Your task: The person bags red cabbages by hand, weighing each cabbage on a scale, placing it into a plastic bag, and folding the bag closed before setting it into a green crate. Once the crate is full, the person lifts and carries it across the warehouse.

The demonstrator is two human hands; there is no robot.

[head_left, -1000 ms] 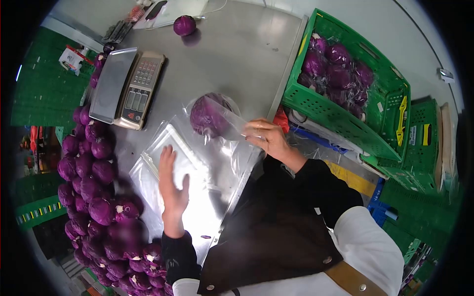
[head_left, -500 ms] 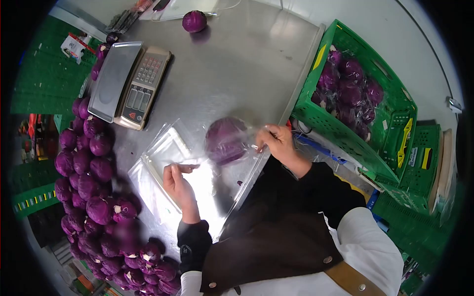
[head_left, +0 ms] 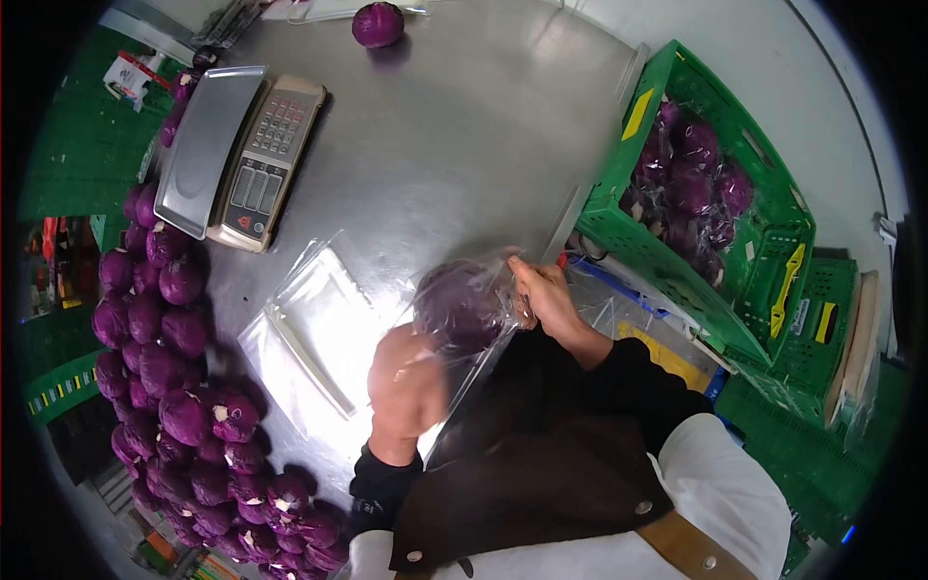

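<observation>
A purple cabbage [head_left: 458,304] sits inside a clear plastic bag near the front edge of the metal table. My right hand [head_left: 551,302] is closed on the bag's plastic at the cabbage's right side. Blurred by motion, my left hand [head_left: 408,385] is at the cabbage's lower left; its fingers cannot be made out. Left of it, a stack of flat clear bags [head_left: 307,338] lies on the table under bright glare.
Many loose purple cabbages [head_left: 184,416] are piled along the left edge. A scale [head_left: 261,164] with a metal tray stands at the upper left. One cabbage [head_left: 378,24] lies at the far side. A green crate [head_left: 619,227] at the right holds bagged cabbages.
My left hand has moved right, from over the flat bags to the cabbage. The bagged cabbage has shifted slightly right and toward me, and the plastic is now gathered closer round it.
</observation>
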